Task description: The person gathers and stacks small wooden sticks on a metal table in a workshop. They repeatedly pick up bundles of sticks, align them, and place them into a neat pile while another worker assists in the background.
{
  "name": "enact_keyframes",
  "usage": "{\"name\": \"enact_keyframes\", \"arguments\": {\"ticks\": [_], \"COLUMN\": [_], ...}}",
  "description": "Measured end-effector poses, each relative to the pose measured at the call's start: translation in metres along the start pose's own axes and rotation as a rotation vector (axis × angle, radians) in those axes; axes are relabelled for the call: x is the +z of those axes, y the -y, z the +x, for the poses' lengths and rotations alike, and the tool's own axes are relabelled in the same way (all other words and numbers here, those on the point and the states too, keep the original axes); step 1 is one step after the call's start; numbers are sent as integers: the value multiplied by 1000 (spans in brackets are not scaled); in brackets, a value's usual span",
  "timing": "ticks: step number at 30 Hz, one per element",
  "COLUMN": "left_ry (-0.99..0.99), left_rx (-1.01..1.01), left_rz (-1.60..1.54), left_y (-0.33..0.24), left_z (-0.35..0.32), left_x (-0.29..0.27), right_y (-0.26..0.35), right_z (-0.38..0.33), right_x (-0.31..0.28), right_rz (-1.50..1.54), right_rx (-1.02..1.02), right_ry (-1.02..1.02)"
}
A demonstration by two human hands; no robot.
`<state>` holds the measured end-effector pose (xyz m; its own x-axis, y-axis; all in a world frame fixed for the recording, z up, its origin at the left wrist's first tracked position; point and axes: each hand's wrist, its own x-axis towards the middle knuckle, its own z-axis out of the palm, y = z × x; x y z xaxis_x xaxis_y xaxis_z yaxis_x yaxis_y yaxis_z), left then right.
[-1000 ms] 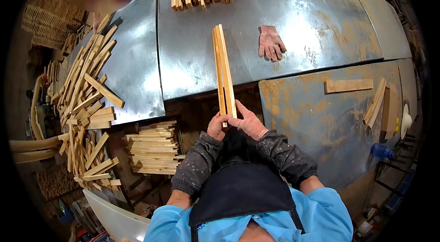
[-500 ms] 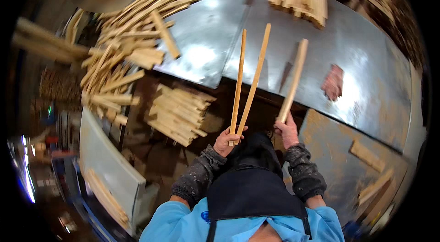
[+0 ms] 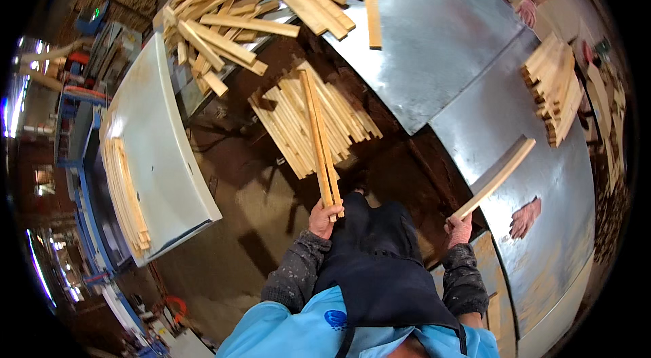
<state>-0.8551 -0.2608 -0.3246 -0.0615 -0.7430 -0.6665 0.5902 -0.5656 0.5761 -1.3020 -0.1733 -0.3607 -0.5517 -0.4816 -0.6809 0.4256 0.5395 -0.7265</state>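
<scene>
Gripped at their lower ends by my closed left hand (image 3: 325, 218), two slim wooden strips (image 3: 316, 137) point away from me, close together. Beneath their far ends lies a neat stack of pale wooden strips (image 3: 281, 131), lower than the metal table. My right hand (image 3: 458, 230) is closed round the near end of a single wooden strip (image 3: 498, 176), which slants up to the right over the table's edge. To the right of that hand, a crumpled pinkish glove (image 3: 525, 217) rests on the metal.
A grey metal-topped table (image 3: 420, 66) curves round ahead and right. Loose wooden strips (image 3: 230, 49) heap at its far left; a bundle of wooden pieces (image 3: 556, 87) sits far right. Another person's hand (image 3: 527, 12) touches the far edge. A pale panel (image 3: 159, 175) carries stacked strips at left.
The view has swung left, so the table and piles appear shifted right. The two strips in my left hand have come closer together and now tilt left; the right hand's strip leans further right.
</scene>
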Motion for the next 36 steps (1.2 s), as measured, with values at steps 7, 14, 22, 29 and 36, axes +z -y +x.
{"name": "enact_keyframes", "arguments": {"ticks": [7, 14, 22, 29, 36], "left_ry": [-141, -419, -555, -501, -431], "left_rx": [3, 131, 78, -11, -105], "left_rz": [-123, -19, 105, 135, 181], "left_y": [-26, -78, -45, -23, -16], "left_z": [41, 110, 174, 203, 214], "left_x": [-69, -149, -229, -267, -293], "right_y": [-9, 4, 0, 15, 20], "right_z": [34, 31, 46, 28, 27], "right_x": [10, 19, -7, 20, 8], "right_rz": [-121, -239, -390, -336, -334], "right_rx": [43, 136, 216, 205, 168], "right_ry": [-180, -247, -336, -347, -252]}}
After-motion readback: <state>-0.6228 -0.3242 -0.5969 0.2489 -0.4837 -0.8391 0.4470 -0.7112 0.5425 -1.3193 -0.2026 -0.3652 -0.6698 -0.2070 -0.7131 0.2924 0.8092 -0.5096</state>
